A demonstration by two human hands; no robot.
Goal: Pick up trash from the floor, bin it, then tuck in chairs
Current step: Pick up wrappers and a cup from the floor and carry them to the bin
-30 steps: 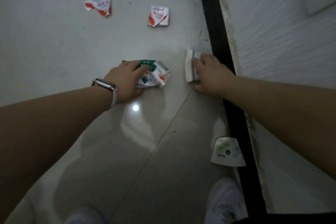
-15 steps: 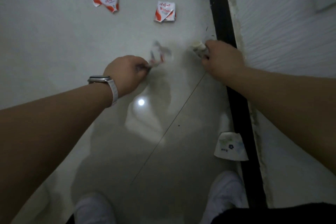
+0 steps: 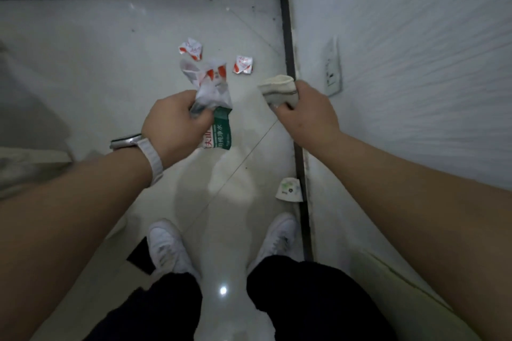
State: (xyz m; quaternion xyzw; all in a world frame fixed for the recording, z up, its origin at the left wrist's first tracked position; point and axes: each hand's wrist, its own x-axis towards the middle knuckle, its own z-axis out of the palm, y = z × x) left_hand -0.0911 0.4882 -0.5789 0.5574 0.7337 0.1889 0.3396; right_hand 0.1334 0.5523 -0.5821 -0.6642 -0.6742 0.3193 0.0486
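The left hand (image 3: 177, 122) is closed around a crumpled wrapper (image 3: 213, 97) with white, red and green on it. The wrapper is up off the floor (image 3: 83, 63), and its green end hangs down below the fingers. The right hand (image 3: 307, 113) is closed around a folded whitish wad (image 3: 279, 88), maybe paper or cloth; it is hard to tell which. That one is off the floor too. So both grips are full and tight.

Two pieces of trash look picked up. That is only the start of the job.

More trash is on the floor. A red and white wrapper (image 3: 192, 48) lies at about 12 o'clock from the left hand. Another red and white wrapper (image 3: 243, 64) lies at about 11 o'clock from the right hand, near the dark strip along the wall (image 3: 415, 63). A small white packet (image 3: 289, 190) lies at about 6 o'clock from the right hand, just beside that strip and near the right shoe (image 3: 277, 235).

No bin shows here, so nothing looks binned yet. No chairs show either, so I cannot tell how they stand. I think the three pieces still need picking up. Then all the trash goes in the bin, and then the chairs get tucked in.
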